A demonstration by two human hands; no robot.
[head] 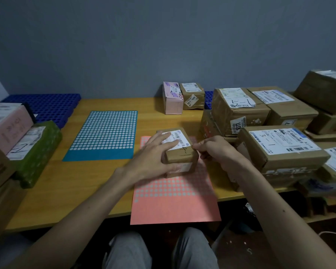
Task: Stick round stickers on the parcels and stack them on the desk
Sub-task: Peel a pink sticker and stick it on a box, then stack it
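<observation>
One parcel (184, 155): left fingers (164, 141) atop, right fingers (199, 146) at edge.

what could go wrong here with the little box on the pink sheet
The small parcel sits on the pink sticker sheet, which overhangs the desk's front edge; sliding the parcel could drag the sheet off.
The right hand pinches at the parcel's top edge beside the barcode label; a sticker pressed there might cover the barcode.
The stacked parcels stand close beside the right arm and could get nudged.
</observation>
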